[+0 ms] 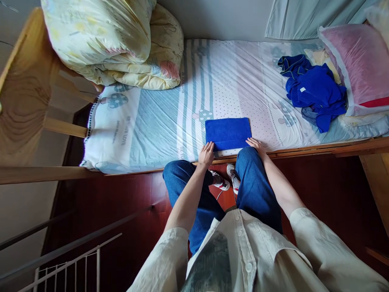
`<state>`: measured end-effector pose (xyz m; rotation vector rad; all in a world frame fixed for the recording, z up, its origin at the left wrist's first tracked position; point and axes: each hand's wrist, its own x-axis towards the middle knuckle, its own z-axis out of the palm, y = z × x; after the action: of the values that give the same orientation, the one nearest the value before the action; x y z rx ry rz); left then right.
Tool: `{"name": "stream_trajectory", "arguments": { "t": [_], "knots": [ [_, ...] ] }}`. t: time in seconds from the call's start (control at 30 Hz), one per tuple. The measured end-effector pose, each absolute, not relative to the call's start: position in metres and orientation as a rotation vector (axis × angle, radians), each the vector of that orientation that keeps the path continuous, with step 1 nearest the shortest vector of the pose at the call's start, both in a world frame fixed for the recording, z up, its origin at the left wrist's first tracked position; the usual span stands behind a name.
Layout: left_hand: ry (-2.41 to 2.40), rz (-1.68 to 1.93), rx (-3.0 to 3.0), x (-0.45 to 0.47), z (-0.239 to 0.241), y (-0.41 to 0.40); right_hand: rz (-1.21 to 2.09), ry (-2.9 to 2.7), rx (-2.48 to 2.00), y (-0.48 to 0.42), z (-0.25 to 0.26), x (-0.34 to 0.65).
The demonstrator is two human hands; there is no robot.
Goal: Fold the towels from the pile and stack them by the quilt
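Observation:
A blue towel (228, 132), a flat rectangle with a crease along its near part, lies on the bed close to the front edge. My left hand (206, 154) rests at its near left corner, fingers stretched out and touching the cloth. At the near right corner is my right hand (255, 145), its fingers also extended against the towel's edge. Neither hand visibly grips the cloth. To the right, a crumpled heap of blue cloths (317, 91) lies on the sheet, with a small white label showing.
The bed sheet (158, 125) is striped and dotted. A bulky yellow quilt (121, 48) is piled at the back left, and a pink pillow (358, 69) lies at the right. A wooden bed end (27, 97) stands left; a white metal rack (75, 263) is at the lower left.

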<state>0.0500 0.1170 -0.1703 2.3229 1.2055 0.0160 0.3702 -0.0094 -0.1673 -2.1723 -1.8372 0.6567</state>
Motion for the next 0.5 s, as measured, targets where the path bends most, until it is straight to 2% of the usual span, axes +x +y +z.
{"name": "stream_trajectory", "arguments": {
  "t": [0.3, 0.5],
  "knots": [
    [1.201, 0.075, 2.278, 0.054, -0.173, 0.133, 0.735, -1.616, -2.207, 0.009, -0.178, 0.376],
    [1.403, 0.231, 2.022, 0.053, -0.168, 0.153, 0.786, -1.31, -2.083, 0.021, -0.19, 0.389]
  ]
}}
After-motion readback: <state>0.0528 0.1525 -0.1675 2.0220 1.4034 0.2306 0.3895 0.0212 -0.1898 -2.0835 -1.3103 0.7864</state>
